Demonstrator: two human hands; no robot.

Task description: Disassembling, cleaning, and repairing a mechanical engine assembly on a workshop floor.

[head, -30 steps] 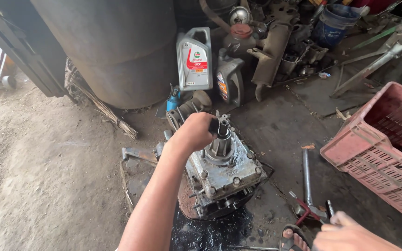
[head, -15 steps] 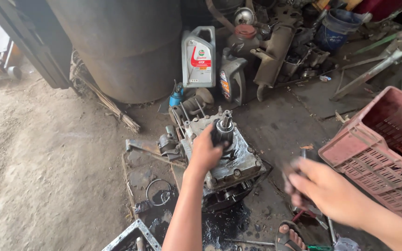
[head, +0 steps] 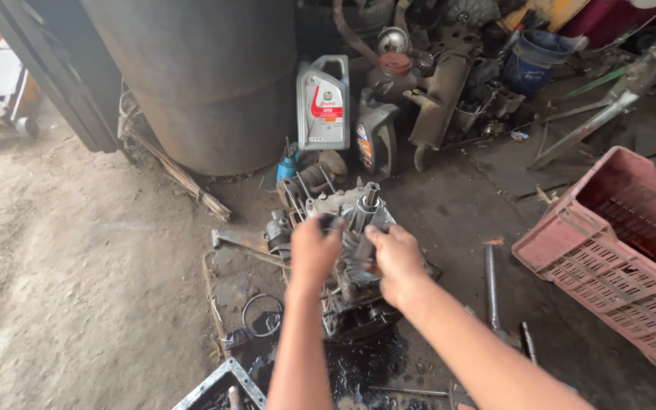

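The grey cast-metal engine block stands upright on the oily concrete floor, just in front of the grey plastic oil jug and well left of the pink slatted plastic crate. The right hand, half a second ago open and apart from the block, now clasps its right side. The left hand has dropped from the protruding steel shaft to grip the left side, so both hands hold the block.

Dusty concrete floor, oil-stained near a dark steel drum, apparently lit by daylight from the left.
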